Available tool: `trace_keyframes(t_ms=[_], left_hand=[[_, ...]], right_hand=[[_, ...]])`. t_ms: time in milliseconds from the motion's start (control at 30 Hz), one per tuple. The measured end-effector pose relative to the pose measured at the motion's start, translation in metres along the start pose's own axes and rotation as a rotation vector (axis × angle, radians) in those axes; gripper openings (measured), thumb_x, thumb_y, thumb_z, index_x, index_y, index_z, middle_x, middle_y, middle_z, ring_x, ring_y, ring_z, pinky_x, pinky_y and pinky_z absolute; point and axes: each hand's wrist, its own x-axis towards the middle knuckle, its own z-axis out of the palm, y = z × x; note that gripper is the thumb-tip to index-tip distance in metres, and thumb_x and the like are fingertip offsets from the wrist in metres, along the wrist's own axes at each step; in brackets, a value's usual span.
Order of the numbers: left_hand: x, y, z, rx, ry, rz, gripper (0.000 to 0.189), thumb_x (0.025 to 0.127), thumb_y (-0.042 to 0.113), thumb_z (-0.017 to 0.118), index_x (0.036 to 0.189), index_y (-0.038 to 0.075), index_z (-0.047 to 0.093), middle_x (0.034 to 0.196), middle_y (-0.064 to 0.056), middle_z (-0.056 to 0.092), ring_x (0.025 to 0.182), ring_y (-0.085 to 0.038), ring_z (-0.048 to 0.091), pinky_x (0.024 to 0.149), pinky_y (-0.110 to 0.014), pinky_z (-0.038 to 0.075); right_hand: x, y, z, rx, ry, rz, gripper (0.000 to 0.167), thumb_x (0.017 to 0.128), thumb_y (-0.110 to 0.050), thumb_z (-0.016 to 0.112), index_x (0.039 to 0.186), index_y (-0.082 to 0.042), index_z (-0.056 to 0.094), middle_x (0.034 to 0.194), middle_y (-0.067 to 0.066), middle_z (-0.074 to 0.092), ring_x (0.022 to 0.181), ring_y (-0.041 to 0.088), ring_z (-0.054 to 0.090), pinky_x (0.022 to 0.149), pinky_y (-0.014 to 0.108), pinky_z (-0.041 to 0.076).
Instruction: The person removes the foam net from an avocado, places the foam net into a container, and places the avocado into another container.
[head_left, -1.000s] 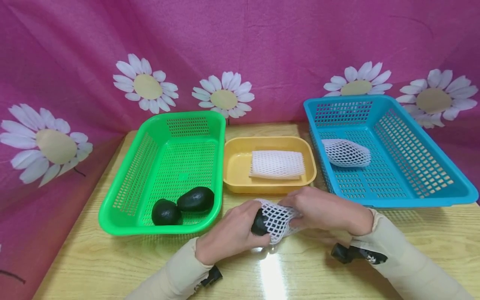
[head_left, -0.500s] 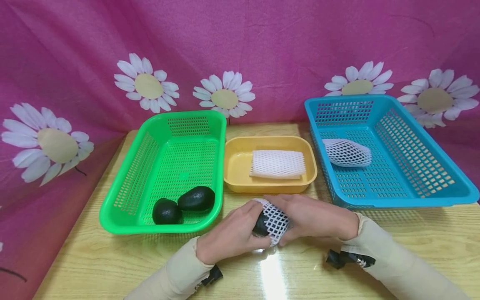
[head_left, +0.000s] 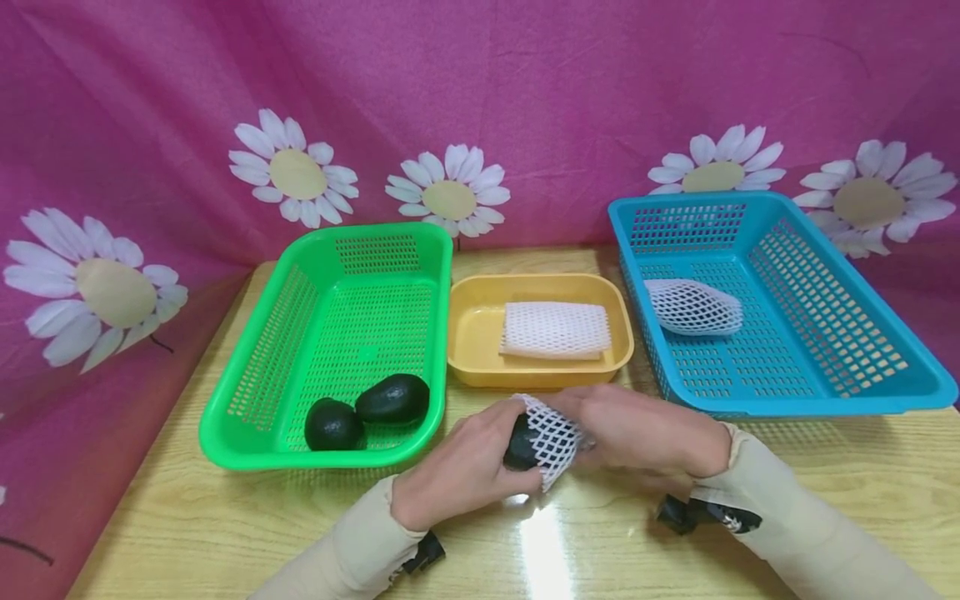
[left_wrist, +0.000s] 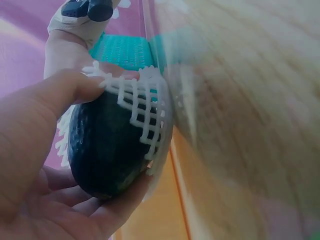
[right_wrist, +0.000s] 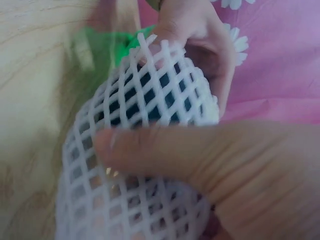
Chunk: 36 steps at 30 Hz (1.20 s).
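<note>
My left hand (head_left: 461,467) grips a dark avocado (left_wrist: 107,145) by its sides, thumb on one side and fingers on the other. A white foam net sleeve (head_left: 557,443) is stretched over part of the avocado, leaving the end towards my left palm bare. With its thumb (right_wrist: 145,150) across the mesh, my right hand (head_left: 637,429) holds the sleeve, its other fingers mostly hidden behind. Beyond the fruit, the sleeve's loose end is covered by that hand in the head view. Both hands are low over the front of the wooden table.
At left, a green basket (head_left: 213,433) contains two bare avocados (head_left: 393,398). A yellow tray (head_left: 472,371) behind my hands bears flat white foam nets (head_left: 555,329). In the blue basket (head_left: 840,407) at right lies a netted avocado (head_left: 693,307). A pink flowered cloth (head_left: 562,100) hangs behind.
My right hand moved left along the sleeve, close against the avocado, then drew back slightly to the right. My left hand kept its hold almost in place.
</note>
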Motion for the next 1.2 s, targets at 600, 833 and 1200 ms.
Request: trace_keyframes(t_ms=[600, 833, 1200], left_hand=[[0.0, 0.001, -0.003, -0.033, -0.02, -0.014, 0.06, 0.087, 0.039, 0.08, 0.132, 0.011, 0.053, 0.12, 0.001, 0.065, 0.101, -0.008, 0.064, 0.085, -0.019, 0.057], [0.0, -0.001, -0.004, -0.022, -0.06, -0.019, 0.06, 0.086, 0.038, 0.08, 0.131, 0.011, 0.053, 0.121, 0.0, 0.065, 0.1, -0.008, 0.062, 0.083, -0.016, 0.054], [-0.001, -0.004, -0.003, 0.001, -0.067, -0.005, 0.059, 0.085, 0.035, 0.081, 0.131, 0.01, 0.053, 0.119, -0.001, 0.065, 0.098, -0.007, 0.062, 0.083, -0.016, 0.054]], right_hand=[[-0.005, 0.007, -0.012, -0.113, 0.09, -0.072, 0.047, 0.082, 0.016, 0.064, 0.112, -0.019, 0.074, 0.097, -0.009, 0.075, 0.086, 0.005, 0.07, 0.076, 0.028, 0.06], [-0.01, 0.005, -0.018, -0.184, 0.104, -0.026, 0.045, 0.082, 0.016, 0.062, 0.11, -0.016, 0.073, 0.092, -0.008, 0.072, 0.074, 0.002, 0.058, 0.063, 0.022, 0.051], [-0.016, 0.001, -0.025, -0.224, 0.153, -0.045, 0.048, 0.076, 0.017, 0.065, 0.112, -0.013, 0.075, 0.095, -0.005, 0.074, 0.068, 0.001, 0.056, 0.061, 0.02, 0.051]])
